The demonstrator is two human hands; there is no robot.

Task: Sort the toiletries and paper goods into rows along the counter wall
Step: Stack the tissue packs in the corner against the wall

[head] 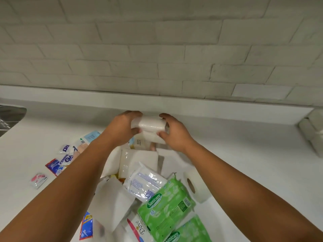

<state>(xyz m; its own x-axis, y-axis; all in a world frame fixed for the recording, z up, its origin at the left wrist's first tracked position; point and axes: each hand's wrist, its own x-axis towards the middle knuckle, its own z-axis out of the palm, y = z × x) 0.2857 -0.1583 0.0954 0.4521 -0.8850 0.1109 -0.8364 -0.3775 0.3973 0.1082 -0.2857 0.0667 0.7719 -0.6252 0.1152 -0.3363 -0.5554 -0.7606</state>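
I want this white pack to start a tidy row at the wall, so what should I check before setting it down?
1. Grip: the left hand and right hand each hold one end of the white pack: ok.
2. Landing spot: the counter strip at the wall beyond the pack looks bare: ok.
3. Pack free of the second white pack just beneath it: cannot tell.
4. Same kind as the folded paper stack at the far right wall: cannot tell.
5. Rest sorted: the Sanicare packs and toilet roll lie heaped, away from the wall: not ok.
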